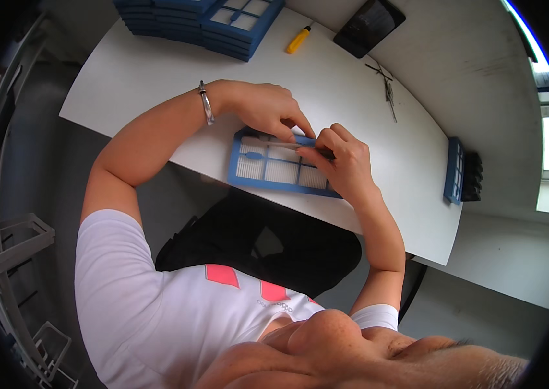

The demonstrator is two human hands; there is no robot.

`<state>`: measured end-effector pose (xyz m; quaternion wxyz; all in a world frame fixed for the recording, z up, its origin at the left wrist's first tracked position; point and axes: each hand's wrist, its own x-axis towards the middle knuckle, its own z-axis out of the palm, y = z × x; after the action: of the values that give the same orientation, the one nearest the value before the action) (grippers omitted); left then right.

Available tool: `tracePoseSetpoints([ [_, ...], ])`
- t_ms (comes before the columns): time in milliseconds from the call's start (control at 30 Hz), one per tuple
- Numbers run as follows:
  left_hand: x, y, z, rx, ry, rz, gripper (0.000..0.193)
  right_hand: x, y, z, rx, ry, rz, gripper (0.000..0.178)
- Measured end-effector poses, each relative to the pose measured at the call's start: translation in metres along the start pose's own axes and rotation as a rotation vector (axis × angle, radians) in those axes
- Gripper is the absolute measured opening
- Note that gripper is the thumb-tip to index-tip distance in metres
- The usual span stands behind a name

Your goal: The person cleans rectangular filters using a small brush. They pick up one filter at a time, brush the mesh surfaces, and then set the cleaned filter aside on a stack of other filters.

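A flat rectangular filter (pixel 266 170), with a blue grid frame over white pleats, lies near the table's front edge. My left hand (pixel 268 110) is bent over its far long side, thumb and forefinger closed at the blue frame. A thin pale strip (pixel 273 143) runs across the filter's far part, just below my left thumb. At the filter's right part, my right hand (pixel 349 159) pinches the strip's right end between curled fingers and thumb. Those fingers hide the filter's far right corner, and the strip's exact contact with the frame cannot be made out.
Stacks of similar blue-framed filters (pixel 227 44) stand at the table's far left. Beyond my hands lie a yellow-handled tool (pixel 298 40), a dark tablet-like panel (pixel 369 27) and thin dark metal pieces (pixel 388 91). Another blue filter (pixel 454 170) stands by the right edge, beside black parts (pixel 472 176).
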<state>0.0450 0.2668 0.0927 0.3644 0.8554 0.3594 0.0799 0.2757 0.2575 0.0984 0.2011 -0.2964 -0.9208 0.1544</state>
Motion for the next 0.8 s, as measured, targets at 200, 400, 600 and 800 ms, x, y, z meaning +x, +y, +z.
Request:
tracePoseSetpoints([
  [200,-0.002,-0.001,0.003,-0.025,0.012,-0.016,0.040,0.002,0.013,-0.019,0.117,-0.094,0.131,0.031],
  [400,0.000,0.001,-0.001,0.008,-0.015,-0.017,0.039,-0.002,0.001,0.000,0.101,-0.029,0.008,0.030],
  [600,-0.002,-0.001,0.003,-0.015,-0.001,-0.025,0.039,0.003,0.012,-0.019,0.154,-0.144,0.184,0.028],
  [800,-0.004,0.000,0.001,-0.003,0.001,0.014,0.040,-0.001,-0.003,-0.003,0.122,-0.077,0.070,0.028],
])
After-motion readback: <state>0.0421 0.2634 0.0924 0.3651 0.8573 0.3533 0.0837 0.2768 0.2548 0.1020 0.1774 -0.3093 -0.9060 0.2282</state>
